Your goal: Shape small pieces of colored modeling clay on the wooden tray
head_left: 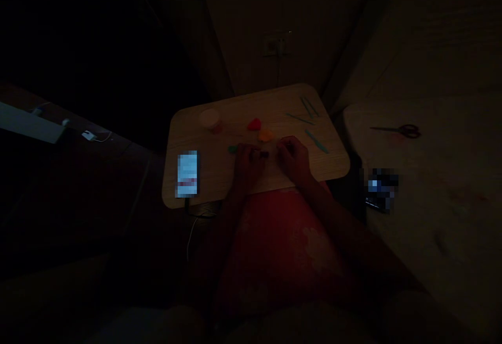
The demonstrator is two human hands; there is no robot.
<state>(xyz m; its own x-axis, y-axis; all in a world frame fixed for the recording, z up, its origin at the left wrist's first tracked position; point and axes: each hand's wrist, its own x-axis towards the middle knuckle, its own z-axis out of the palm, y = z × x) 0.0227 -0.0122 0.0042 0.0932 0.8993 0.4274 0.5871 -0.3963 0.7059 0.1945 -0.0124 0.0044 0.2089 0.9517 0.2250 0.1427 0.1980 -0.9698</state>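
The room is very dim. My left hand point(247, 163) and my right hand point(292, 158) rest at the front of a light wooden lap board point(204, 150), fingers pointing towards each other. A small dark piece point(263, 154) lies at my left fingertips, though I cannot tell whether it is held. A green lump of clay point(232, 149) sits just left of my left hand. Farther ahead are a red clay lump point(254, 124) and an orange one point(265, 135). Nearest my right hand lies a teal modelling tool point(317, 141).
A lit smartphone point(187, 174), blurred, lies on the board's left with a cable trailing off. A pale round tub point(209, 119) stands at the back left. Thin teal tools point(308, 106) lie back right. Scissors point(395, 130) and a second phone point(380, 190) rest on the bedding to the right.
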